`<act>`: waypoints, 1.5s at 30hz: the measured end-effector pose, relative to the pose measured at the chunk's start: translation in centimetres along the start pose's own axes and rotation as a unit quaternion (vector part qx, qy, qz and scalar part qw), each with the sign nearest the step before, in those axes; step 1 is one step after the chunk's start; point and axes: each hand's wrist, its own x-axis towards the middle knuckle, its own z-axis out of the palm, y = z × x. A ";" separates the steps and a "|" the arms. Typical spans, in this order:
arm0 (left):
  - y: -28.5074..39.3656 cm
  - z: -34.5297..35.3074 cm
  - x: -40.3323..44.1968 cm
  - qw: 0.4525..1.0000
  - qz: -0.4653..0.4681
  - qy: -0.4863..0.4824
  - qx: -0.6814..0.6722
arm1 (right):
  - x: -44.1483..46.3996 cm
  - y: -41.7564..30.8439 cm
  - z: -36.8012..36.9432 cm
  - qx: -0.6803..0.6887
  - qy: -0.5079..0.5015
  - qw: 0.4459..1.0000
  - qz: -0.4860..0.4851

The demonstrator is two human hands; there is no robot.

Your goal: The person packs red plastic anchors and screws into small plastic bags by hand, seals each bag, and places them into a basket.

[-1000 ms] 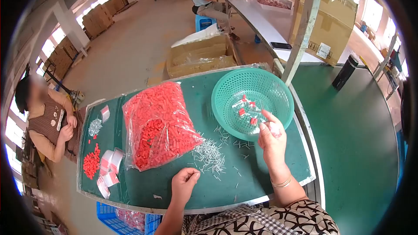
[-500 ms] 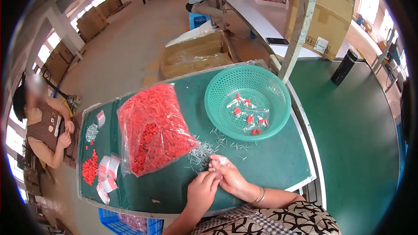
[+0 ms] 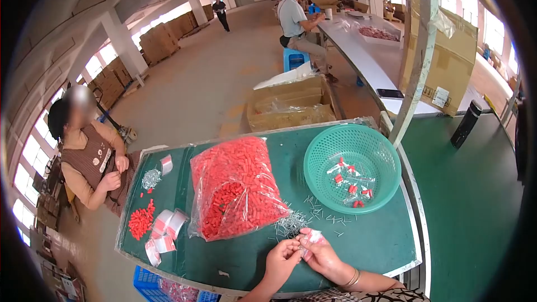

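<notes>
My right hand (image 3: 325, 256) is closed on a small plastic bag (image 3: 314, 237) with white and pink on it, near the front of the green table. Against the bag's lower edge, the fingers of my left hand (image 3: 283, 259) are pinched; whether they grip the bag or a small part is hidden. Just beyond my hands lies a loose pile of small metal screws or pins (image 3: 293, 223). A large clear bag of red plastic plugs (image 3: 238, 187) rests left of the pile. Behind my right hand stands a green mesh basket (image 3: 313, 182) with several small bags of red pieces.
At the table's left are more red plugs (image 3: 141, 221), stacks of pink-and-white bags (image 3: 163, 229) and a metal pile (image 3: 151, 179). A co-worker (image 3: 92, 151) sits there. An open carton (image 3: 291, 113), a metal post (image 3: 417, 61) and a black flask (image 3: 466, 124) stand beyond.
My view has tilted upward and turned left, so the table appears lower and farther right. Both hands stay together at the small bag, with the fingers slightly shifted.
</notes>
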 end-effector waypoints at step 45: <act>0.4 0.5 -0.6 0.871 0.274 0.010 0.408 | 0.1 -0.2 -0.4 -0.039 0.021 0.999 0.001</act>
